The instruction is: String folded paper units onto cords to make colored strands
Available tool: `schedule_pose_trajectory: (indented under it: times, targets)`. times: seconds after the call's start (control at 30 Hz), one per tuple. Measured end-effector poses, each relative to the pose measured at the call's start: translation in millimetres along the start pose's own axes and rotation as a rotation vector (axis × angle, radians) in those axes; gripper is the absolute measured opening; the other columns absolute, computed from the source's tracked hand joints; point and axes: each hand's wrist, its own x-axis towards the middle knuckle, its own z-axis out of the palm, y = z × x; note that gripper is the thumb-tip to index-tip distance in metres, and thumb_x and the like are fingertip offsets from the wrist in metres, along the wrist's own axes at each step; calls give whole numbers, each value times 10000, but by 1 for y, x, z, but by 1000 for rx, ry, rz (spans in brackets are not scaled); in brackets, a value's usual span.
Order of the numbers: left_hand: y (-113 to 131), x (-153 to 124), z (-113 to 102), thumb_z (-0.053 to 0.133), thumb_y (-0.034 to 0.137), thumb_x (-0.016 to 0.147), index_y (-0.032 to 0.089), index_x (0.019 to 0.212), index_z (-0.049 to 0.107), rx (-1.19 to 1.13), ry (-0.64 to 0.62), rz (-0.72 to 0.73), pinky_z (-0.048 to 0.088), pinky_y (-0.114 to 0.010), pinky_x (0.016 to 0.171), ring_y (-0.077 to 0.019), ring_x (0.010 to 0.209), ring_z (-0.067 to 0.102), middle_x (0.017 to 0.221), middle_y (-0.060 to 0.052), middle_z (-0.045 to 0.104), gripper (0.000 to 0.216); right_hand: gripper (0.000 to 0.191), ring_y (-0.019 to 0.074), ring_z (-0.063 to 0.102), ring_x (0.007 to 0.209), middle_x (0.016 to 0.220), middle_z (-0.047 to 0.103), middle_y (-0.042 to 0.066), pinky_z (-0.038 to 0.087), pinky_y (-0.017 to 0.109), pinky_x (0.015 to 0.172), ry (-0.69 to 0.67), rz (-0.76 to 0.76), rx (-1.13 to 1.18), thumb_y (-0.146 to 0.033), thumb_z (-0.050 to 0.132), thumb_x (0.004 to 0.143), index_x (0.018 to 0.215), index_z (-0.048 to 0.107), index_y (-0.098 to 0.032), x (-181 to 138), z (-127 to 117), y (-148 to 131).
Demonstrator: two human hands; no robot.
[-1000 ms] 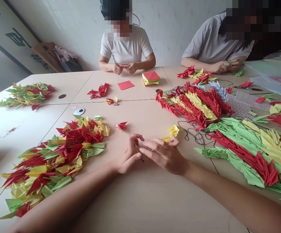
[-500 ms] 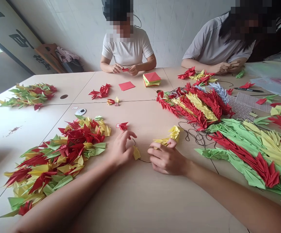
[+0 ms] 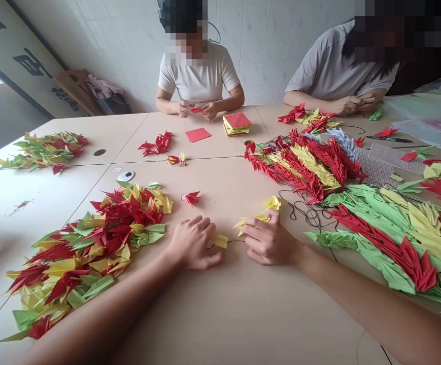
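Observation:
My left hand (image 3: 194, 244) rests low over the table, fingers curled and thumb held out. A thin black string (image 3: 237, 241) runs from its palm to a yellow folded paper piece (image 3: 220, 241) beside the fingers, then on to my right hand. The fingers seem closed on the string, though the grip itself is hidden. My right hand (image 3: 268, 242) is wrapped around a strand of yellow paper cranes (image 3: 253, 221). Another yellow crane (image 3: 272, 203) shows above its fingertips. Beyond my left hand lies a red paper crane (image 3: 193, 198).
A big pile of loose cranes (image 3: 102, 238) covers the left, with a smaller pile (image 3: 48, 149) behind. Strung crane bundles (image 3: 380, 228) and tangled black strings (image 3: 307, 213) fill the right. Across the table, two people fold paper near a square paper stack (image 3: 237, 124).
My left hand has moved slightly down, its fingers curling more. The yellow piece has turned and shifted right and up. The yellow strand in my right hand has shifted left and lower.

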Motion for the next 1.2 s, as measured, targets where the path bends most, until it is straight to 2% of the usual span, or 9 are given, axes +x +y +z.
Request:
schedule_pose_trajectory:
  times: [0.17,0.3,0.47,0.6,0.77,0.87,1.0,1.1,1.2]
  targets:
    - [-1,1,6,553,275,661,201,715,516,-92,48,17,332,-276,517,-186,608,535,683,-23,572,100,131,208,466,1016,878,655,27,199,376,759,-23,-10,20,-163,497,765,642,541,-165,1,-3,2]
    - [-3,2,13,516,192,663,192,671,533,-107,103,37,332,-266,522,-159,564,525,645,-13,580,19,98,197,497,926,841,660,17,227,400,793,24,23,95,-200,483,741,666,542,-174,2,-8,5]
    - [0,1,17,472,149,737,185,631,521,-148,207,154,304,-251,484,-124,489,458,583,2,538,123,274,226,519,919,944,672,66,266,421,813,112,98,159,-313,422,764,884,620,-166,4,-10,3]
    - [3,1,16,452,152,779,188,637,502,-215,271,240,315,-249,475,-115,466,430,570,8,520,154,348,219,517,943,947,678,62,257,412,837,81,144,65,-484,507,849,921,628,-165,12,-9,-11]
    - [2,-1,17,474,169,811,198,633,476,-245,384,354,362,-248,483,-114,469,473,575,2,551,180,148,189,512,971,855,679,22,230,393,834,18,156,-30,-267,553,919,840,640,-176,19,-5,-26]
    - [0,-2,18,473,167,812,207,669,482,-248,411,435,379,-252,491,-119,472,504,585,0,570,149,130,192,506,992,825,677,8,213,394,829,29,129,-62,-148,549,900,837,655,-190,19,-3,-28]
    - [1,-1,17,463,152,819,212,804,510,-314,388,512,406,-254,507,-132,511,568,677,-21,634,78,161,193,497,977,811,667,6,205,387,809,38,93,-70,-175,537,910,796,649,-194,20,-3,-29]
    - [1,-1,15,450,139,823,211,899,508,-339,370,572,398,-257,498,-134,520,586,731,-33,663,120,168,185,494,964,826,668,4,210,384,795,57,81,-87,-137,530,906,815,659,-193,21,-3,-31]
    - [-1,-4,16,438,122,802,209,881,477,-425,415,581,374,-260,485,-129,498,558,721,-32,659,124,132,168,497,944,823,671,-6,220,384,783,130,59,-93,-140,562,894,856,674,-199,21,-5,-30]
